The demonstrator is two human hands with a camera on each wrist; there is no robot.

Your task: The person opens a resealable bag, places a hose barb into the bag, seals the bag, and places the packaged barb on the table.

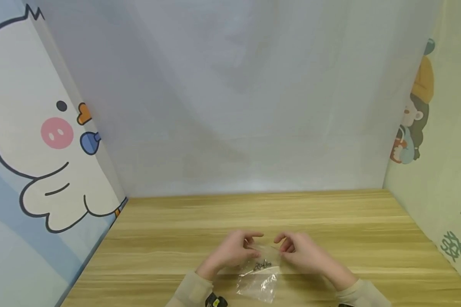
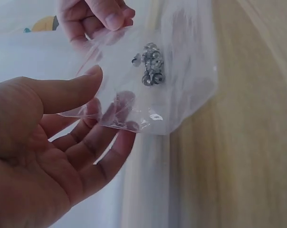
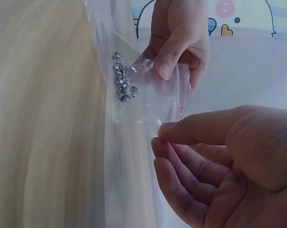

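A clear plastic zip bag (image 1: 258,285) hangs between the two hands, just over the wooden table. Low inside it lies a cluster of small silvery metal pieces (image 2: 153,65); they look like screws, but their exact kind is hard to tell. On one side the left hand (image 1: 232,249) grips the bag near its top, thumb on the near face and fingers behind the film. At the opposite top corner, the right hand (image 1: 301,253) pinches the bag's edge between thumb and forefinger. Its other fingers curl loosely below in the right wrist view.
The wood-grain table (image 1: 169,221) reaches back to a pale grey curtain (image 1: 230,106). Printed panels stand at both sides, one with a white cartoon duck (image 1: 30,111) and one with a cartoon figure (image 1: 412,123). Dark straps with devices (image 1: 216,300) sit at the wrists.
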